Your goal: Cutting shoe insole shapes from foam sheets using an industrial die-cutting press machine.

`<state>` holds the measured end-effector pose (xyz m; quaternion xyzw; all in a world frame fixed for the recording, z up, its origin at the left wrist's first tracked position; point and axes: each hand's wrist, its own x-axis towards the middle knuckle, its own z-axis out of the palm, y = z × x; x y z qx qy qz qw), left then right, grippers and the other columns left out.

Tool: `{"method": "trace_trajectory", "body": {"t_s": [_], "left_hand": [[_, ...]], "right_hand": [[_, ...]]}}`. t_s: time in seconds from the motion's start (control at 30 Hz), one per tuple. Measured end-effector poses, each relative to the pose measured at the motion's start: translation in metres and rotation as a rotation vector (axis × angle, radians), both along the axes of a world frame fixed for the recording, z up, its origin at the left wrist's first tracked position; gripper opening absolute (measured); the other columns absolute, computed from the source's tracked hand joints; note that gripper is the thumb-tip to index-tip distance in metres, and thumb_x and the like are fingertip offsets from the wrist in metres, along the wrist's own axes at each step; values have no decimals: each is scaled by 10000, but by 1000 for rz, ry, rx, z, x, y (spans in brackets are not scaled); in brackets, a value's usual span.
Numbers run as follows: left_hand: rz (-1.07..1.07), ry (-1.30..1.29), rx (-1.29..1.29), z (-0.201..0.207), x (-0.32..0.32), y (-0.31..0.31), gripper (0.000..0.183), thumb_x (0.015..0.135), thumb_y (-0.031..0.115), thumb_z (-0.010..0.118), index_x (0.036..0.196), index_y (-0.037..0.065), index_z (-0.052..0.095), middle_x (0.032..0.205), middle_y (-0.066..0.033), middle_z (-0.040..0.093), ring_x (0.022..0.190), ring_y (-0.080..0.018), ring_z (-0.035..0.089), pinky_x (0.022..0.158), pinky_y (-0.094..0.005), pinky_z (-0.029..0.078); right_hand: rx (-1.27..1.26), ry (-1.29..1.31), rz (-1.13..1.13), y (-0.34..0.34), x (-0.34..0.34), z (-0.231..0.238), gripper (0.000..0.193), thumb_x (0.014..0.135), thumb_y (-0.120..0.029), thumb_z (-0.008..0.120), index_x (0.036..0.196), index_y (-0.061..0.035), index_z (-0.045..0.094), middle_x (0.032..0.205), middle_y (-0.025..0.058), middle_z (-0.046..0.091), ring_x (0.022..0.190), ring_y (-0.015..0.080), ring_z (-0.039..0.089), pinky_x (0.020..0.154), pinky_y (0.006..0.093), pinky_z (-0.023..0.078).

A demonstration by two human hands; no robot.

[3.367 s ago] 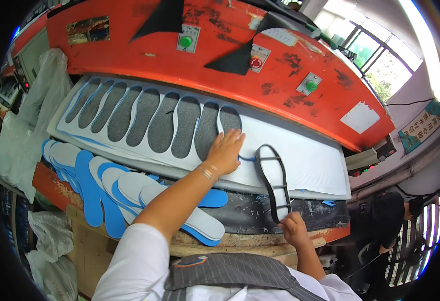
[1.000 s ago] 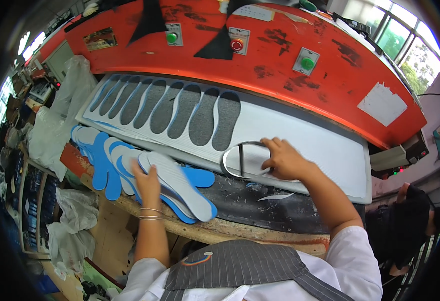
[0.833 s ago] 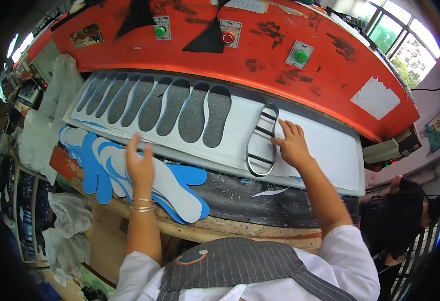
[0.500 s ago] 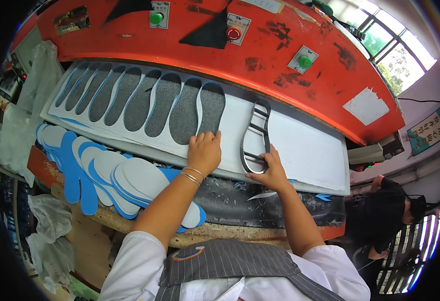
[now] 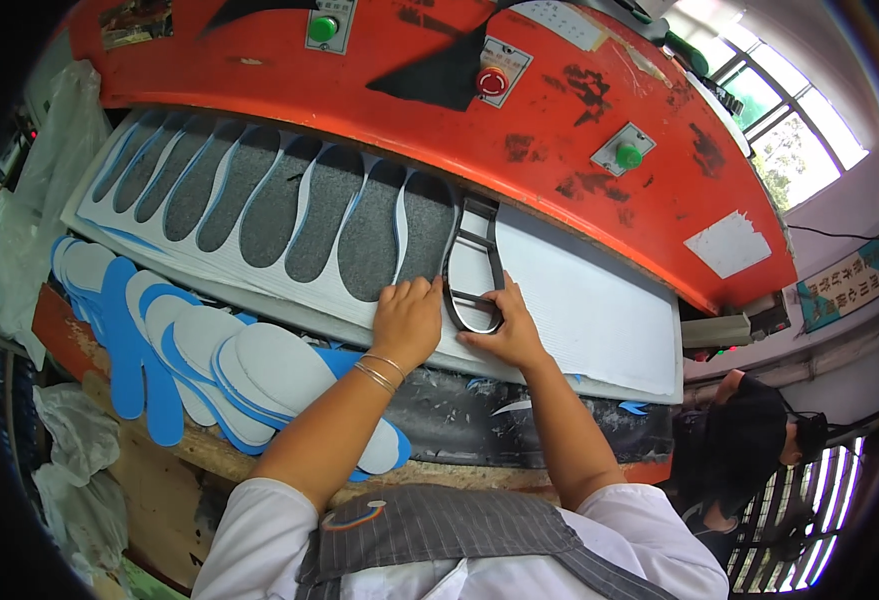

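Note:
A white foam sheet (image 5: 589,290) lies across the worktable, with a row of insole-shaped cut-outs (image 5: 369,250) showing dark grey on its left part. In my right hand (image 5: 507,325) is the heel end of a black insole cutting die (image 5: 496,275), thumb and fingers gripping its rim. The die sits on the sheet just right of the last cut-out, its crossbars showing. My left hand (image 5: 407,322) rests palm down at the heel of that cut-out, beside the die, fingers lying on the sheet and holding nothing.
Blue-and-white insoles (image 5: 259,370) are heaped at the near left. Behind the sheet rises a red machine beam (image 5: 389,110) with green buttons (image 5: 628,155) and a red button (image 5: 492,81). Plastic bags (image 5: 79,440) hang at left. Another person (image 5: 744,450) is at the right.
My right hand has brought the cutting die leftward, from a gap on the bare sheet to right beside the last cut-out. My left hand stays at that cut-out's heel. The view has shifted slightly.

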<state>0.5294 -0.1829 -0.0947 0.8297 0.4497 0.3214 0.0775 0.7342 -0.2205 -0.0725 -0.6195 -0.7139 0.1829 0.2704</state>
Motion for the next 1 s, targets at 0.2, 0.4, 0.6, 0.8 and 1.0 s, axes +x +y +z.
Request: {"method": "trace_trajectory", "body": {"t_s": [0.2, 0.4, 0.6, 0.8, 1.0], "left_hand": [[-18, 27, -43, 11, 1, 2, 389, 853, 153, 543, 1216, 24, 591, 932, -66, 572, 932, -230, 542, 852, -352, 388], [2, -426, -81, 34, -62, 45, 434, 828, 179, 642, 1227, 23, 574, 1127, -200, 570, 1087, -353, 527, 954, -432, 416], [359, -681, 508, 180, -126, 67, 263, 983, 191, 490, 885, 22, 665, 766, -95, 561, 763, -250, 545, 728, -366, 436], [287, -236, 500, 212, -179, 100, 261, 978, 192, 468, 796, 18, 537, 778, -141, 513, 746, -327, 513, 672, -414, 415], [59, -315, 234, 169, -137, 26, 253, 967, 206, 477, 802, 17, 504, 788, -167, 500, 734, -371, 498, 670, -436, 414]], "right_hand": [[51, -217, 20, -2, -1, 7, 824, 543, -412, 892, 1190, -48, 535, 1403, 307, 351, 1305, 439, 349, 1070, 437, 325], [359, 81, -150, -20, 11, 74, 763, 718, -340, 820, 1312, -27, 460, 1295, 238, 490, 1198, 317, 490, 977, 403, 414], [652, 363, -359, -11, 30, 177, 286, 849, -125, 698, 1047, -10, 527, 844, 81, 609, 733, 141, 575, 653, 287, 473], [730, 264, -376, -5, 19, 183, 172, 867, -116, 675, 893, -25, 531, 717, 62, 590, 646, 128, 564, 603, 269, 467], [453, 405, -252, -54, 14, 126, 163, 888, -151, 651, 889, -22, 552, 749, 58, 565, 668, 114, 513, 629, 269, 452]]}}
